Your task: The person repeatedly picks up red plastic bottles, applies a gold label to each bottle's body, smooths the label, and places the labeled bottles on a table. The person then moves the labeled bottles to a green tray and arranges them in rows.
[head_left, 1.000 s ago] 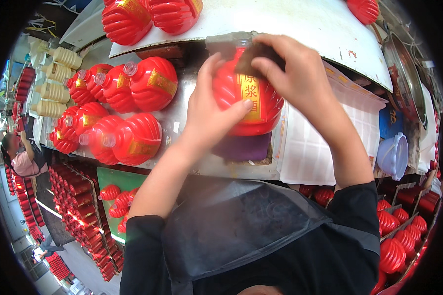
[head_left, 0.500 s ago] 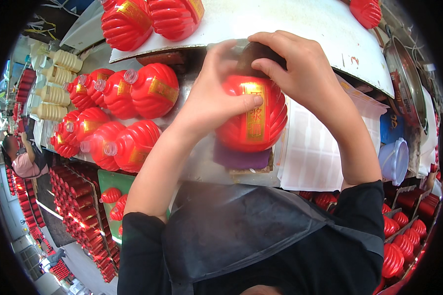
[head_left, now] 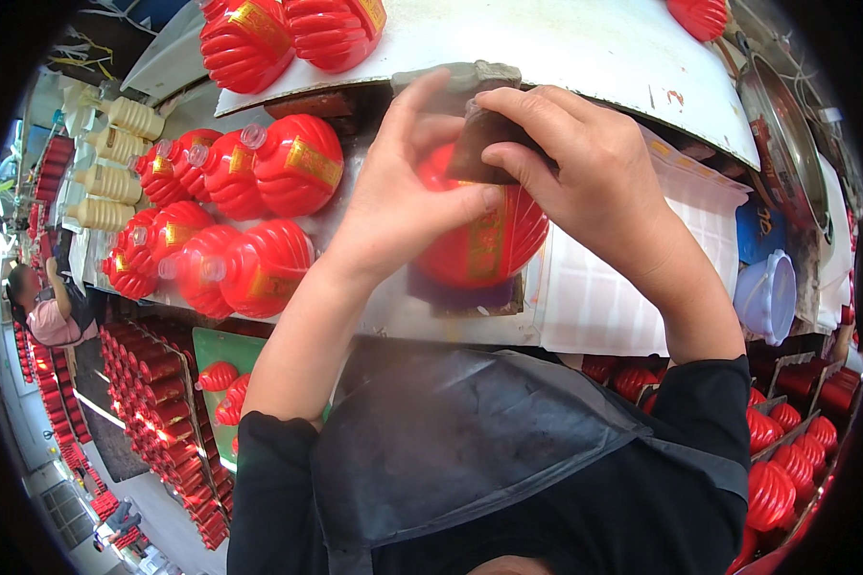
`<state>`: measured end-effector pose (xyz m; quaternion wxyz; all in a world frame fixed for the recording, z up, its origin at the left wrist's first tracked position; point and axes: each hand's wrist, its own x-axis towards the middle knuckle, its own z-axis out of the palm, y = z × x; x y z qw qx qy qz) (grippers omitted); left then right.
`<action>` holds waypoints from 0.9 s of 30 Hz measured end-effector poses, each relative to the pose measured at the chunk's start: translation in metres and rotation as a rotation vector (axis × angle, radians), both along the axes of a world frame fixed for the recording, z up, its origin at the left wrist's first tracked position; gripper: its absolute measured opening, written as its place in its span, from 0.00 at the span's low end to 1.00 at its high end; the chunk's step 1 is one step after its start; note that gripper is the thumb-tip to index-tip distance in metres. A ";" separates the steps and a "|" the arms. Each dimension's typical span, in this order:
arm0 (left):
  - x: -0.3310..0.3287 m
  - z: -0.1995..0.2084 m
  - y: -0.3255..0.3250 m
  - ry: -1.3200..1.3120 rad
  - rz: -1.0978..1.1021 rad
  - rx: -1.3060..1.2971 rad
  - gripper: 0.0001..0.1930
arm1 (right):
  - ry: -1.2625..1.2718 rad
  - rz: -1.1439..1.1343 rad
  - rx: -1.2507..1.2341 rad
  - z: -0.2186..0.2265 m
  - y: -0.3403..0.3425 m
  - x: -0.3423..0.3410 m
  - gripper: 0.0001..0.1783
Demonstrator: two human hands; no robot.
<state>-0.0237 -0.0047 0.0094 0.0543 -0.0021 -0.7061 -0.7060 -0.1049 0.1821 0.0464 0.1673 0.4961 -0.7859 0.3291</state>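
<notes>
A round, ribbed red plastic jug (head_left: 441, 254) with a gold-and-red label lies on its side in front of me, its base resting on a purple cloth (head_left: 465, 299). My left hand (head_left: 393, 192) grips its left side, thumb across the front and fingers stretched up and behind. In my right hand (head_left: 580, 149) is a dark brown flat pad (head_left: 484, 146), pinched between thumb and fingers. This pad covers the upper part of the label; whether it presses on the jug I cannot tell. Just beyond the jug sits a grey block (head_left: 494, 73), partly hidden.
To the left stand several labelled red jugs (head_left: 297, 168) with clear necks, cream bottles (head_left: 129, 117) behind them. White sheets (head_left: 609, 297) lie at right, near a lilac bucket (head_left: 767, 297) and a metal basin (head_left: 781, 144). A raised white board (head_left: 566, 43) spans the back. Another person (head_left: 53, 316) is far left.
The brown pad has come down from the jug's top onto the label, with my right hand turning slightly. My left hand keeps its place on the jug.
</notes>
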 end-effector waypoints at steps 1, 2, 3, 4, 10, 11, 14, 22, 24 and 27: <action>0.001 0.000 0.001 -0.002 -0.006 0.027 0.53 | 0.015 -0.015 -0.003 -0.001 0.001 0.002 0.21; 0.002 0.000 0.001 0.014 -0.015 0.065 0.53 | 0.033 -0.014 0.011 -0.001 0.002 0.003 0.21; 0.002 0.000 0.001 0.001 -0.026 0.077 0.50 | 0.050 -0.021 0.015 -0.002 0.003 0.004 0.21; 0.001 0.000 0.001 0.006 -0.040 0.100 0.47 | 0.066 -0.023 0.010 -0.003 0.004 0.003 0.21; -0.001 -0.008 0.003 0.017 0.019 0.255 0.31 | 0.260 -0.004 -0.201 -0.002 0.009 0.000 0.18; -0.001 -0.009 0.003 0.015 0.037 0.279 0.28 | 0.376 -0.047 -0.256 -0.004 0.006 0.004 0.11; -0.004 -0.012 -0.001 0.015 0.051 0.177 0.25 | 0.269 0.232 -0.124 -0.007 0.006 0.027 0.11; -0.006 -0.016 -0.005 0.055 0.062 0.095 0.22 | 0.248 0.170 -0.037 -0.008 0.008 0.042 0.11; -0.006 -0.016 -0.005 0.039 0.052 0.112 0.23 | 0.295 0.275 0.014 -0.009 0.006 0.043 0.11; -0.005 -0.015 -0.004 0.012 0.020 0.121 0.27 | 0.223 0.280 0.026 -0.012 0.005 0.052 0.10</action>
